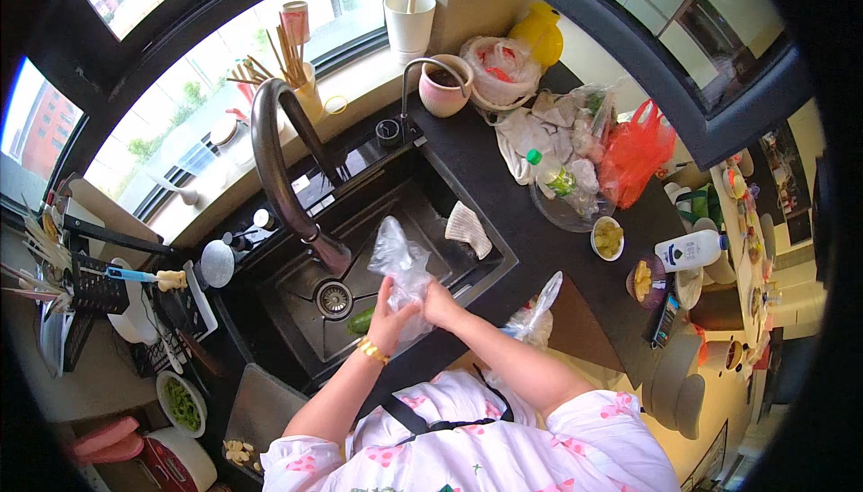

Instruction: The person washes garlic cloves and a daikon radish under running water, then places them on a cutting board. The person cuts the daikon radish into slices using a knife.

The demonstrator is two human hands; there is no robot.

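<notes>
A crumpled clear plastic bag (pixel 402 262) is held between my two hands above the dark sink (pixel 431 202). My left hand (pixel 390 322) grips its near left side. On the bag's right side, my right hand (pixel 439 304) has its fingers around the film, partly hidden by it. A green cucumber-like vegetable (pixel 361 320) lies in the basin just left of my left hand, its right end covered. Near it is the round drain strainer (pixel 334 299). The dark gooseneck faucet (pixel 283 155) arches over the basin. A ribbed pale cloth (pixel 468 229) hangs at the sink's right wall.
At left, a cutting board (pixel 259 404) holds sliced pieces, beside a bowl of green vegetables (pixel 181 404). Right of the sink stand plastic bags (pixel 637 155), a green-capped bottle (pixel 556 175), a small bowl (pixel 607 239) and a white bottle (pixel 691 250). Another knotted bag (pixel 536 320) sits by the counter edge.
</notes>
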